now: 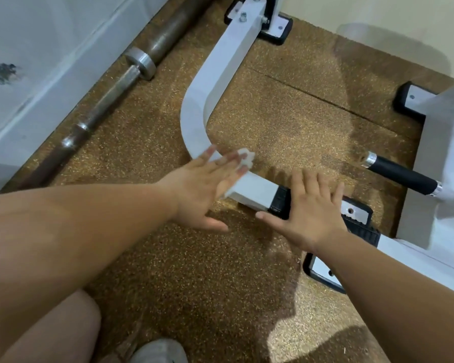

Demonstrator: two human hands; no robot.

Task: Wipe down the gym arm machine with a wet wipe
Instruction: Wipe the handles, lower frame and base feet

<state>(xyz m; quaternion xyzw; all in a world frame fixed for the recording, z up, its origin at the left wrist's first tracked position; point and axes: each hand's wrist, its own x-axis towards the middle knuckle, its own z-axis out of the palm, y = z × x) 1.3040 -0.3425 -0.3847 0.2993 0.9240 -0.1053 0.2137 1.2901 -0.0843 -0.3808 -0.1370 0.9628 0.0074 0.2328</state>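
The gym machine's white curved base tube point(220, 74) lies on the floor and bends toward me. My left hand point(207, 189) lies flat on the tube near the bend, its straight fingers pressing a white wet wipe point(244, 159) onto the metal. Only a crumpled edge of the wipe shows past my fingertips. My right hand point(309, 208) rests with spread, straight fingers on the black ribbed end cap point(279, 203) of the same tube and holds nothing.
A steel barbell point(131, 74) lies along the white wall base at the left. A black-gripped handle point(401, 174) sticks out from the white frame point(440, 153) at the right. Black foot plates point(323, 271) sit on the brown speckled rubber floor. My knee and shoe are at the bottom.
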